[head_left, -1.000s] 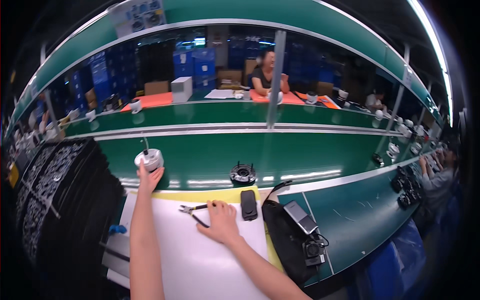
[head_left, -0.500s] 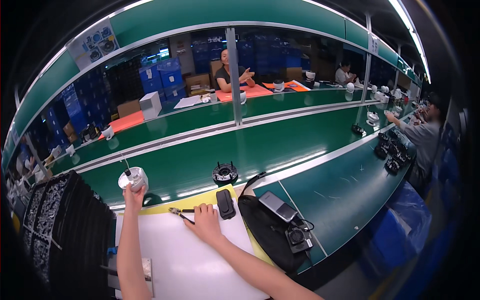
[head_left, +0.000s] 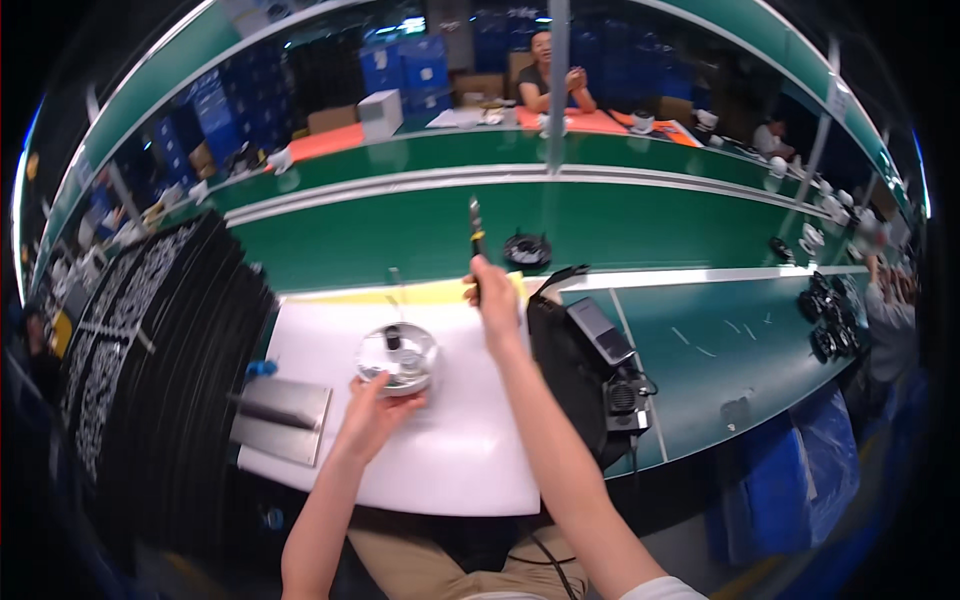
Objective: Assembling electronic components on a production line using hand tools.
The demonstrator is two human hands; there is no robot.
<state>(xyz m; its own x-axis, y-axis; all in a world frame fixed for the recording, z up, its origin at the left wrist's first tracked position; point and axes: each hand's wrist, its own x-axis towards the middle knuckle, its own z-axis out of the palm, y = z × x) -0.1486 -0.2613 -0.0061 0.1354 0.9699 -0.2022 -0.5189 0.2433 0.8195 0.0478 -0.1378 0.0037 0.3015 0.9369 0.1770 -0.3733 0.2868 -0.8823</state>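
Note:
My left hand (head_left: pixel 372 415) grips a round white housing (head_left: pixel 425 345) from its near side, just above the white sheet. Its open face is turned up, with a black cylindrical piece (head_left: pixel 393 338) inside and a thin wire or rod (head_left: pixel 395 277) rising from it; other inner details are blurred. Closed around the dark handles of a pair of pliers (head_left: pixel 476 222) is my right hand (head_left: pixel 492 300). The pliers' metal jaws point away from me, over the green surface. Beyond that hand, a black ring-shaped part with upright pegs (head_left: pixel 527 250) rests on the green surface.
At left stands a tall stack of black trays (head_left: pixel 150 380), beside a metal plate (head_left: pixel 285 440). A white sheet (head_left: pixel 450 450) covers the worktop over yellow material. Right of it lie a black bag (head_left: pixel 560 370) and a grey device (head_left: pixel 599 333). A person (head_left: pixel 555 85) sits across the line.
The white housing has come nearer and rightward in my left hand, over the sheet. My right hand has picked the pliers up from the sheet and turned their jaws away from me. The view has tilted down.

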